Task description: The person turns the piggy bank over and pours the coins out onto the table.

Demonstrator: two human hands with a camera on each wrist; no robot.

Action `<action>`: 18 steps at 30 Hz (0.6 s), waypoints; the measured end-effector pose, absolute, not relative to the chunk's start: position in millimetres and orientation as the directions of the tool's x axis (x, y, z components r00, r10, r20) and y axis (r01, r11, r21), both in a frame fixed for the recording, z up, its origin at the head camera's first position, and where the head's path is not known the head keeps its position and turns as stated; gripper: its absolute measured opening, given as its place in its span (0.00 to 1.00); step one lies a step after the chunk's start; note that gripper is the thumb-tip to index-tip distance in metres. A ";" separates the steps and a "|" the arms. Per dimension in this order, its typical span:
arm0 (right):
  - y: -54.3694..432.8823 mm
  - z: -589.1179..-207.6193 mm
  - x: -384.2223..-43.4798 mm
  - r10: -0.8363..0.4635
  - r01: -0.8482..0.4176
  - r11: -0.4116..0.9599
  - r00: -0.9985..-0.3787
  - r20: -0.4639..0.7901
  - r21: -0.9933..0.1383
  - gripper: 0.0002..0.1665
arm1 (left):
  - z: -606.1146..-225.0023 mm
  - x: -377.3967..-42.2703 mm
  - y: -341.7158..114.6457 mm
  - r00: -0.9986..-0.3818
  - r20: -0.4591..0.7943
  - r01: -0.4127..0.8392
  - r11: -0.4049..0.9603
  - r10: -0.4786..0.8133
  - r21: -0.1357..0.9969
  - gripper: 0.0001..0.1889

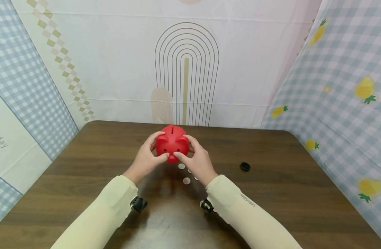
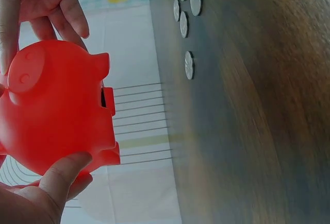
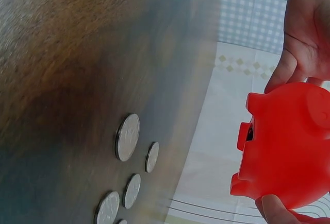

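A red piggy bank (image 1: 172, 147), coin slot on top and snout toward me, is held between both hands above the table. My left hand (image 1: 146, 157) grips its left side, thumb at the snout. On the right side my right hand (image 1: 199, 160) grips it the same way. Both wrist views show the piggy bank (image 2: 56, 116) raised off the wood, with a dark opening in its underside (image 3: 250, 132) between the stubby feet. Several silver coins (image 1: 186, 181) lie on the table below, some partly hidden by the right hand; the left wrist view shows a coin (image 2: 189, 65) flat.
A round black cap (image 1: 245, 166) lies on the brown wooden table (image 1: 271, 200), right of the coins. A white patterned cloth (image 1: 121, 62) hangs behind the table's far edge. Checked cloths stand at both sides, the right one (image 1: 336, 114) printed with pineapples.
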State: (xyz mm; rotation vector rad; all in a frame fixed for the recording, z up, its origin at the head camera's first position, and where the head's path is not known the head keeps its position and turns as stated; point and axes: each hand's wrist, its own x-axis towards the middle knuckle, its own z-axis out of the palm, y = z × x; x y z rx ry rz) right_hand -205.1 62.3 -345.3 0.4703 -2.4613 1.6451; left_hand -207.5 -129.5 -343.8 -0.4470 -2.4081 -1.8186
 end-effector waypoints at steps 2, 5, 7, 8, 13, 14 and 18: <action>61.0 -345.4 -205.6 -0.178 -0.326 0.354 -0.944 0.279 -0.877 0.39 | -343.8 -208.1 -130.6 -0.956 0.237 0.276 0.251 0.175 0.928 0.36; 58.7 -346.2 -206.3 -0.180 -0.313 0.357 -0.947 0.264 -0.880 0.38 | -344.9 -210.2 -132.8 -0.958 0.224 0.264 0.253 0.176 0.931 0.36; 56.8 -347.0 -207.0 -0.179 -0.306 0.360 -0.950 0.257 -0.881 0.38 | -345.8 -211.3 -134.5 -0.959 0.218 0.260 0.259 0.179 0.930 0.36; 55.9 -347.3 -207.1 -0.178 -0.305 0.362 -0.950 0.255 -0.881 0.38 | -346.1 -211.6 -135.3 -0.960 0.215 0.257 0.259 0.178 0.931 0.36; 50.8 -350.8 -208.2 -0.171 -0.275 0.370 -0.959 0.227 -0.887 0.39 | -349.6 -213.8 -139.7 -0.961 0.203 0.248 0.262 0.188 0.933 0.36; 49.9 -351.8 -208.4 -0.170 -0.268 0.373 -0.961 0.218 -0.888 0.39 | -350.4 -214.3 -140.4 -0.963 0.198 0.243 0.264 0.186 0.933 0.36; 47.4 -355.3 -209.7 -0.168 -0.242 0.375 -0.967 0.191 -0.895 0.39 | -352.8 -215.0 -143.3 -0.963 0.186 0.236 0.278 0.194 0.931 0.37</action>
